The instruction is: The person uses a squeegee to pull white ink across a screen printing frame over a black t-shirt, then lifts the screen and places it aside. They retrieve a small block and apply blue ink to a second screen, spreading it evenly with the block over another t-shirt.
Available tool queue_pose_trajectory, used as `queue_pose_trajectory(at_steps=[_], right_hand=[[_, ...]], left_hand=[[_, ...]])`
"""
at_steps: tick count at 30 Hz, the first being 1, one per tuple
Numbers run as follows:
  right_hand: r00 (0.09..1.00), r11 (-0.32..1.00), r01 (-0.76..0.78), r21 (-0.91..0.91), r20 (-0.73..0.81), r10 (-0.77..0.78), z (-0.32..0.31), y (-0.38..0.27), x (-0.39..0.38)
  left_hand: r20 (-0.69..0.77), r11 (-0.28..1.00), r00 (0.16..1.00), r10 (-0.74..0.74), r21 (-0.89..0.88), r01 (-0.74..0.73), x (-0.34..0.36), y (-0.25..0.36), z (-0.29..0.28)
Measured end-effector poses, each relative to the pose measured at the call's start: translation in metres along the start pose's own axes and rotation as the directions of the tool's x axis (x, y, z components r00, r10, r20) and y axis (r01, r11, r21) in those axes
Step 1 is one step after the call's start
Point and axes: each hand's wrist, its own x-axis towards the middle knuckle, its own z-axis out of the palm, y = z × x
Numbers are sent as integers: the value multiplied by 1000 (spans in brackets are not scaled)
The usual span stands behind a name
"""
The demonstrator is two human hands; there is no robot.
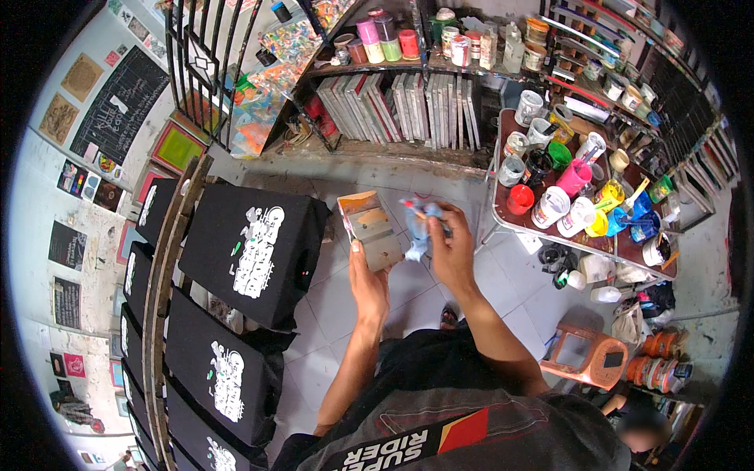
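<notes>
My left hand [367, 284] grips the lower end of a paint-stained squeegee [372, 228], thumb on its near face. The squeegee is a flat wooden block, greyish tan with orange at its far end. To the right of it, my right hand [453, 247] pinches a crumpled light-blue rag [417, 245] with a reddish spot. A small gap lies between the rag and the squeegee. Left of my hands, black T-shirts [206, 235] with white prints lie stretched over boards in a row.
A dark-topped table [500, 169] full of paint tubs stands at the right, with an orange plastic stool [581, 359] nearer me. Printing frames [393, 106] fill a low shelf ahead. A wooden rail [166, 275] runs along the shirts. Another person [640, 420] is at the lower right.
</notes>
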Motion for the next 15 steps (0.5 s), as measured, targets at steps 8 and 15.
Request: queue_pose_trajectory(at_steps=[8,15], right_hand=[[900,991,-62,-115,424,106,-38,-9,31],[756,863,439,-251,623,-203,-22,-20,42]], left_hand=[[2,997,1000,15,71,-15,5,0,-3],[10,958,1000,7,286,-10,2,-20,-16]])
